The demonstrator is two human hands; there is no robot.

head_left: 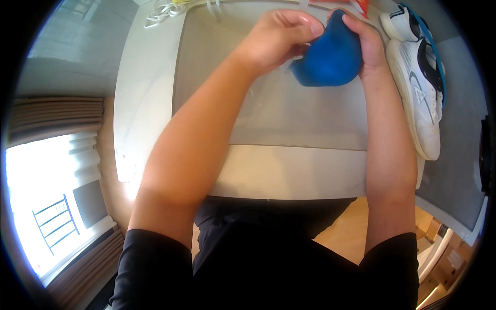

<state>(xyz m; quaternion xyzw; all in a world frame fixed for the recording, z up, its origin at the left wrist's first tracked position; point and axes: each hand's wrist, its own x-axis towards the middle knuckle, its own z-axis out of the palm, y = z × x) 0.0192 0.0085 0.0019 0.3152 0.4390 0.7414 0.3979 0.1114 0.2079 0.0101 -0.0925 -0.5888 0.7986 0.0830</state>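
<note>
A smooth blue, rounded piece point(333, 57), narrow at its top and wide below, is held up over the grey mat point(305, 116). It looks soft, but I cannot tell its exact kind. My right hand point(368, 42) grips its right side, with the thumb over the narrow top. At its upper left edge is my left hand point(284, 39), thumb and fingers pinched together. A bit of something clear point(287, 66) shows beneath the left hand. What the left fingertips pinch is hidden.
White sneakers point(421, 98) stand along the table's right side, a blue strap point(439, 62) beside them. White cords point(164, 11) lie at the far left and a red packet point(361, 6) at the far right. The white table's point(292, 170) near edge is in front of my lap.
</note>
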